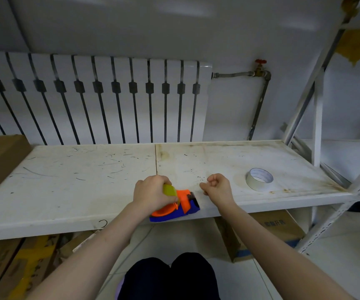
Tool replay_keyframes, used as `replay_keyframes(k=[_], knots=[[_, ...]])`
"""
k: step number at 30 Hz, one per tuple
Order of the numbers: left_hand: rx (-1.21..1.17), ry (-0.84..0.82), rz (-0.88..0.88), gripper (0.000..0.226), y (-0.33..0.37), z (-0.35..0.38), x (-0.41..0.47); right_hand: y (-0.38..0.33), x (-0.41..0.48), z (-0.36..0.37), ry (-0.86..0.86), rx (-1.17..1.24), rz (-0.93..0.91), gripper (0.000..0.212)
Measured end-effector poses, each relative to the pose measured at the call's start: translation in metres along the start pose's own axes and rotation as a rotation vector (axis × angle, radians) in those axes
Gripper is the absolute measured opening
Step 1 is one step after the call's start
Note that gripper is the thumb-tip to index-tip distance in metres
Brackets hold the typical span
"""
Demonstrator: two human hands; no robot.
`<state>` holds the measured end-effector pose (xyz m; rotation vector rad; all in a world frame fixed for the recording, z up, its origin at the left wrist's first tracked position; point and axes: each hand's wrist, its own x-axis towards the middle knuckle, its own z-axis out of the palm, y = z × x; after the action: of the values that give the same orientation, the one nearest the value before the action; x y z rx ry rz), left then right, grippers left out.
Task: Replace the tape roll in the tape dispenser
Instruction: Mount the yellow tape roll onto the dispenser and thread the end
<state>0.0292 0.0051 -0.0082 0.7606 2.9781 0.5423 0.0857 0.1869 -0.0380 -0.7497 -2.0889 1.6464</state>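
Shelf [88, 169] holds all my things. Dispenser [175, 207] sits at its front edge, and my left hand [152, 194] has its grip closed on the yellow-green part [169, 190]. I should hold it steady. I cannot see a roll inside. My right hand [218, 187] is curled, holding nothing I can see. New tape roll [259, 179] waits nearby.
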Motion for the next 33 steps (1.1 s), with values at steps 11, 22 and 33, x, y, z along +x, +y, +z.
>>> replay_keyframes(k=[11, 22, 33], knots=[[0.125, -0.041, -0.025, 0.053, 0.009, -0.007, -0.002, -0.049, -0.036, 0.015, -0.118, -0.328, -0.485, 0.02], [0.112, -0.049, 0.031, 0.048, 0.009, -0.009, -0.001, -0.11, -0.067, 0.019, -0.169, -0.336, -0.734, 0.014], [0.134, -0.101, 0.051, 0.071, -0.012, -0.019, -0.001, -0.056, -0.007, -0.023, 0.005, -0.065, -0.209, 0.021]])
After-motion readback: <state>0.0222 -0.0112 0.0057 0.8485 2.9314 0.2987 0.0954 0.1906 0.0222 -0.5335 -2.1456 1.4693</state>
